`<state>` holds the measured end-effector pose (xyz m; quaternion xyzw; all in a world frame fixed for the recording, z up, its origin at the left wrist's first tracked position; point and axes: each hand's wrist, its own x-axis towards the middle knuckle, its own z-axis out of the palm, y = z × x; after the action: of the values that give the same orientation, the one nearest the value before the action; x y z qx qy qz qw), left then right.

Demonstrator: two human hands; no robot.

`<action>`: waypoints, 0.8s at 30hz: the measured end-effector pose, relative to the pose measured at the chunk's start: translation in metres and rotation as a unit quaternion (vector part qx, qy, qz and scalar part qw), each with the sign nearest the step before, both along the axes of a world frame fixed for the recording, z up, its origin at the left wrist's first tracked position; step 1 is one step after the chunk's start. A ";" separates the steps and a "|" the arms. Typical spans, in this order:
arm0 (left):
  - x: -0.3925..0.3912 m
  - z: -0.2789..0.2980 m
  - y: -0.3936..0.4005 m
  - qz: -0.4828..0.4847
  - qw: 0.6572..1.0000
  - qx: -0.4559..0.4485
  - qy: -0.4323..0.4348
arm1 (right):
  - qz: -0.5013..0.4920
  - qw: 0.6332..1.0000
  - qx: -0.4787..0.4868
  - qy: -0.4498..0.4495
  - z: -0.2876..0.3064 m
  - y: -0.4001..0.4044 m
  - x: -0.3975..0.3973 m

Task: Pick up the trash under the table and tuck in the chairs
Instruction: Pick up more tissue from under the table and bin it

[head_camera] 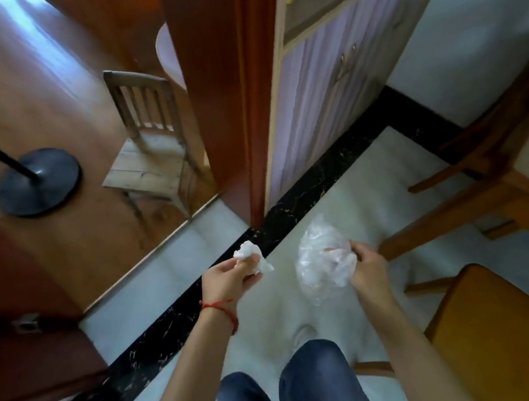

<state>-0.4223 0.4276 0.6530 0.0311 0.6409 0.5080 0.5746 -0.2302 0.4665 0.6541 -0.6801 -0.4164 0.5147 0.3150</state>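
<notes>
My left hand (pixel 225 281) grips a crumpled white tissue (pixel 252 257) at waist height above the tiled floor. My right hand (pixel 366 264) pinches a clear crumpled plastic bag (pixel 321 262) that hangs beside it. The two hands are a short way apart. A wooden chair with an orange seat (pixel 506 335) stands at the lower right, close to my right arm. Another wooden chair's legs and rails (pixel 457 204) show at the right. A pale slatted chair (pixel 148 156) stands beyond a doorway, next to a round table edge (pixel 168 56).
A red-brown door (pixel 220 86) stands open ahead. A black lamp base (pixel 38 182) with its pole sits on the wooden floor at left. A dark red cabinet (pixel 16 326) fills the left side. Lilac cupboards (pixel 335 85) line the wall ahead.
</notes>
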 end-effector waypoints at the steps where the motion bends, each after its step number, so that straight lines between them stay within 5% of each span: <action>1: -0.011 -0.001 -0.013 0.010 1.000 -0.001 -0.002 | 0.012 1.000 -0.008 -0.002 -0.001 -0.009 -0.012; 12: -0.082 -0.005 -0.142 0.137 0.990 -0.015 -0.001 | 0.119 0.991 -0.045 0.040 0.003 -0.088 -0.098; 24: -0.039 -0.004 -0.272 0.284 0.958 -0.001 0.022 | 0.289 0.954 -0.046 0.069 0.010 -0.166 -0.089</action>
<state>-0.4613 0.1553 0.6485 -0.1417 0.6364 0.6490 0.3920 -0.3197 0.3007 0.6642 -0.5073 -0.5480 0.6482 0.1489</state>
